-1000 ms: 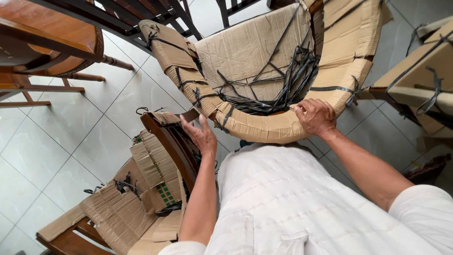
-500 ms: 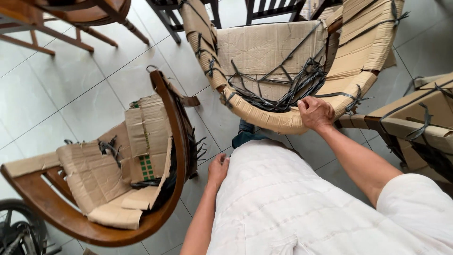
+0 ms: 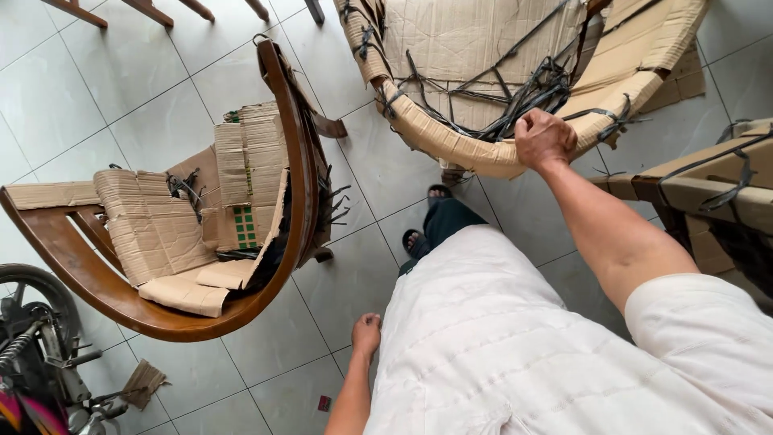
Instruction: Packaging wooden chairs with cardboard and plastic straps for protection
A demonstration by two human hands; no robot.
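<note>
Right hand (image 3: 544,138) clenched on near curved rim of cardboard-wrapped chair (image 3: 475,48), black straps (image 3: 523,97) just beyond knuckles, left hand (image 3: 366,332) hanging loose, empty, near wooden chair (image 3: 294,161), over tiled floor (image 3: 97,105).

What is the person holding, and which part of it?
The right hand grips the cardboard-wrapped chair by its curved front rim. The left hand hangs empty at the person's side.

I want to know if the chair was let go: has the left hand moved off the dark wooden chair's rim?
Yes. The left hand has dropped away from the dark wooden chair and now hangs empty beside the white shirt.
</note>
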